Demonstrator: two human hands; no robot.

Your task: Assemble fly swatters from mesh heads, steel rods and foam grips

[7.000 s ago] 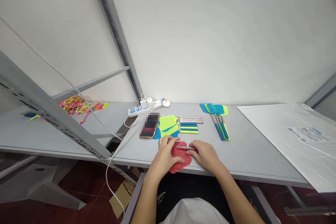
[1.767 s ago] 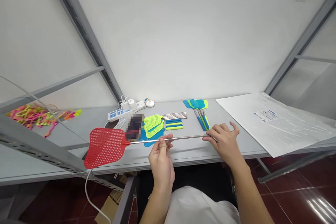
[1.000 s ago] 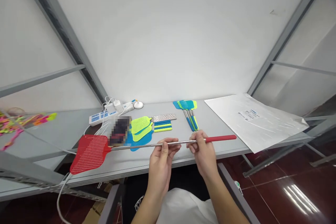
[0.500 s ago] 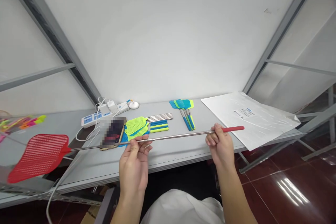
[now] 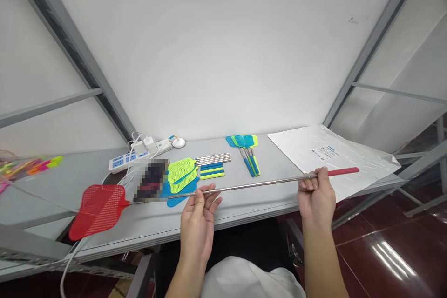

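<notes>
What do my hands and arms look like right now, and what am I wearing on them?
Your left hand and right hand are bare, with no gloves. No sleeve covers the visible forearms, and I can't make out any watch or markings. A loose white garment shows between them.

READABLE TEXT: none made out | white package (image 5: 359, 160), right of frame: block of dark print (image 5: 324, 153) with a small blue bar (image 5: 331, 147) showed on its upper side, too small and blurred to read | dark phone (image 5: 152, 180), left of centre: pixelated, lettering could not be told
</notes>
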